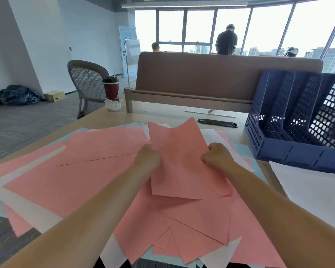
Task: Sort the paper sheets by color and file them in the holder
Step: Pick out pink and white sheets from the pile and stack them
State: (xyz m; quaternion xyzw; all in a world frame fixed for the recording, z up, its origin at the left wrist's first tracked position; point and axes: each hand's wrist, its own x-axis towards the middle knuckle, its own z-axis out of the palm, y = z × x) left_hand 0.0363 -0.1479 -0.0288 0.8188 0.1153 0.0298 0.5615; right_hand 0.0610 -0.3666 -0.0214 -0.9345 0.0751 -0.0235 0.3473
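Across the surface (162, 113), sheets (81, 175) are lying scattered, pink, white and blue. Left grip (148, 157) and right grip (217, 154) are pinching a raised pink stack (182, 161) by its side edges; the holder (290, 151) is standing right of them.

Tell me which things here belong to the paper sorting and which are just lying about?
Job: pink sheet gripped by left hand and right hand; paper pile; blue holder.
Lying about: coffee cup; pen; chair.
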